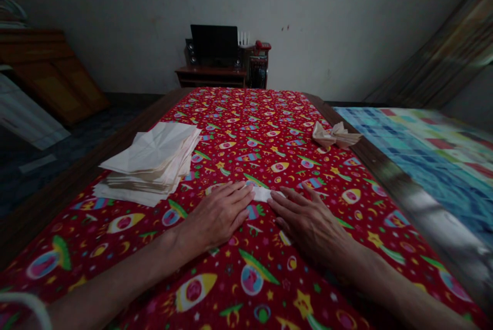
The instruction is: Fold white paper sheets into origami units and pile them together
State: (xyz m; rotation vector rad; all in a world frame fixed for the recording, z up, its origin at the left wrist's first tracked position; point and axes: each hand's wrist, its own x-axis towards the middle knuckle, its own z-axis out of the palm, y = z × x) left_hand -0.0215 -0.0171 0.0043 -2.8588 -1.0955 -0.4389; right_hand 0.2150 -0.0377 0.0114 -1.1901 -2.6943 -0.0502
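Observation:
My left hand (219, 213) and my right hand (308, 219) lie flat on a red patterned cloth (262, 135), fingers stretched out. Between their fingertips sits a small white folded paper (263, 194), and both hands press on its ends. A stack of white paper sheets (152, 161) rests to the left of my left hand. A crumpled or folded paper shape (336, 135) lies farther off at the right edge of the cloth.
The cloth covers a long table with a dark wooden edge (381, 166). A checked blue cloth (423, 150) lies to the right. Against the far wall stands a low wooden stand (211, 76) with a dark screen (214, 45). A wooden cabinet (50, 73) stands at the left.

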